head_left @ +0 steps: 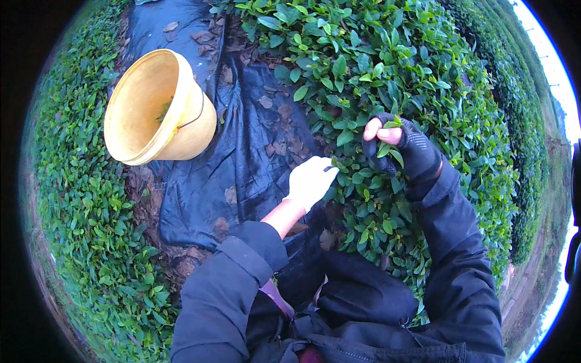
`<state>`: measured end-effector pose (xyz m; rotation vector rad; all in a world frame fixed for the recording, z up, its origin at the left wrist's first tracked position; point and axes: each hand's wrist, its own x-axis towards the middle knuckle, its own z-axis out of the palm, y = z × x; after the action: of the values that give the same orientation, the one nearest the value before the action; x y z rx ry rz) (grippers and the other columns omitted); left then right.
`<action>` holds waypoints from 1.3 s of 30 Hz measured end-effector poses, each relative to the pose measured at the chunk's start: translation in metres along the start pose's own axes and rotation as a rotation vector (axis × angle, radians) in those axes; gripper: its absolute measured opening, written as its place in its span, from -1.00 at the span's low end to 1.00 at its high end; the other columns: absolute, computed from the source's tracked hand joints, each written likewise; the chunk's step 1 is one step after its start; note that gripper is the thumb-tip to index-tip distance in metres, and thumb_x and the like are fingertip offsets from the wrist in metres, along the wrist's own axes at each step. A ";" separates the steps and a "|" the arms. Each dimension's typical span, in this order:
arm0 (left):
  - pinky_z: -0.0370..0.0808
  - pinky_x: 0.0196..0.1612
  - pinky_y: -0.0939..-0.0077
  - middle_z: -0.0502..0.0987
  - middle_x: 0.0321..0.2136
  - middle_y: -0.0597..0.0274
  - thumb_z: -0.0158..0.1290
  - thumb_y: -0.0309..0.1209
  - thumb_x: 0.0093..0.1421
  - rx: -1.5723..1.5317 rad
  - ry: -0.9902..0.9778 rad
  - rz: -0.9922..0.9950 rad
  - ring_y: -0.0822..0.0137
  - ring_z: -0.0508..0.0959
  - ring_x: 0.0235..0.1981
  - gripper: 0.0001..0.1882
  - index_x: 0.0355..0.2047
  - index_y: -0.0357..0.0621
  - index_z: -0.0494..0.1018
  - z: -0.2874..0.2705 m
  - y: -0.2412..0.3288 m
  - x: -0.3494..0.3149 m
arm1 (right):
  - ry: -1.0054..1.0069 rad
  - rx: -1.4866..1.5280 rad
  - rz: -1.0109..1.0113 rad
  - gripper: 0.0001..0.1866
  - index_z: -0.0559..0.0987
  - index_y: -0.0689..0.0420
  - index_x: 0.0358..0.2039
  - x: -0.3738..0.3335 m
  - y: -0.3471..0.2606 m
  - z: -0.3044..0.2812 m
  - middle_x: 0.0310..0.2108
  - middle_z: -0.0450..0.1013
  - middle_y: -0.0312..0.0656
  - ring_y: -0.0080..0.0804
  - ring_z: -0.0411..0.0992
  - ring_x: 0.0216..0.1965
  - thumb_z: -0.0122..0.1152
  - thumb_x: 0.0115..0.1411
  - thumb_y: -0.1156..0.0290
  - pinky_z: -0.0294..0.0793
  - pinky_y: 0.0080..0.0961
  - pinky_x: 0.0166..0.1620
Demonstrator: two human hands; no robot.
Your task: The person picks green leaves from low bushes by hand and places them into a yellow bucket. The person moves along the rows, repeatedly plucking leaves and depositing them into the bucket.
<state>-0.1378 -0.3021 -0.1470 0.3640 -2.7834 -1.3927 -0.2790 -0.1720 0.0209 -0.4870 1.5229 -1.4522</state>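
Note:
My right hand [408, 148], in a black glove with bare thumb and fingertip, is closed on a few plucked green leaves [394, 154]. It hovers over the leafy bush [375, 66] on the right, which looks like tea. My left hand [310, 183] wears a white glove and reaches to the near left edge of that bush. Its fingers are drawn together against the foliage, with a small dark patch at the tips. Whatever they may grip is too small to make out.
A pale yellow bucket [203, 124] with a wire handle leans at the left, some green leaves [163, 111] inside. Black plastic sheeting [260, 151] strewn with dry leaves covers the ground between the rows. Another hedge row [91, 212] runs along the left.

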 end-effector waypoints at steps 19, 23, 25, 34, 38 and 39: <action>0.28 0.16 0.19 0.49 -0.03 0.14 -0.15 -0.16 0.22 -0.393 0.063 0.150 0.07 0.44 0.04 -0.58 0.00 -0.08 0.41 0.011 -0.020 -0.028 | 0.084 -0.240 -0.805 -0.79 0.59 0.15 -0.27 0.148 -0.095 0.223 -0.47 0.48 -0.37 -0.67 0.40 -0.42 0.18 0.21 0.27 0.39 -0.66 -0.37; 0.35 0.07 0.13 0.46 0.02 0.13 -0.19 -0.17 0.23 0.116 -0.084 0.084 0.05 0.46 -0.02 -0.58 -0.02 -0.06 0.47 -0.051 -0.043 -0.051 | 0.211 -0.550 -1.268 -0.73 0.53 0.12 -0.18 0.246 -0.082 0.270 -0.40 0.51 -0.17 -0.43 0.50 -0.40 0.29 0.09 0.38 0.49 -0.48 -0.27; 0.45 -0.08 0.25 0.52 -0.12 0.09 -0.11 -0.28 0.19 0.245 -0.010 -0.061 0.07 0.52 -0.16 -0.68 -0.17 -0.09 0.55 -0.101 -0.028 -0.086 | 0.044 -1.274 -0.909 -0.25 0.41 0.08 0.03 0.292 -0.044 0.264 0.11 0.28 0.08 0.02 0.34 0.06 0.39 -0.13 -0.05 0.32 -0.17 0.09; 0.50 -0.31 0.48 0.60 -0.44 0.20 -0.04 -0.13 0.22 -0.005 -0.202 -0.640 0.30 0.57 -0.49 -0.67 -0.26 -0.07 0.58 -0.231 -0.052 -0.302 | -0.248 -0.353 -0.440 -0.76 0.55 0.16 -0.32 0.223 -0.021 0.338 -0.49 0.46 -0.27 -0.57 0.40 -0.43 0.18 0.17 0.23 0.38 -0.55 -0.32; 0.49 -0.32 0.60 0.59 -0.31 0.18 -0.08 -0.36 0.30 -0.702 0.275 -0.753 0.47 0.54 -0.43 -0.74 -0.17 -0.26 0.51 -0.232 -0.058 -0.406 | -0.650 -0.282 -0.400 -0.84 0.53 0.18 -0.36 0.178 0.068 0.388 -0.49 0.46 -0.28 -0.57 0.39 -0.43 0.16 0.16 0.34 0.42 -0.53 -0.27; 0.48 -0.29 0.60 0.58 -0.25 0.16 -0.08 -0.37 0.30 -0.698 0.392 -0.717 0.47 0.54 -0.40 -0.73 -0.12 -0.29 0.48 -0.228 -0.056 -0.424 | -0.713 -0.373 -0.409 -0.84 0.54 0.17 -0.35 0.166 0.083 0.398 -0.48 0.47 -0.25 -0.53 0.41 -0.40 0.16 0.15 0.35 0.43 -0.51 -0.24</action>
<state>0.3111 -0.4256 -0.0123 1.4712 -1.7444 -1.9927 -0.0053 -0.5068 -0.0552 -1.4386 1.1305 -1.0861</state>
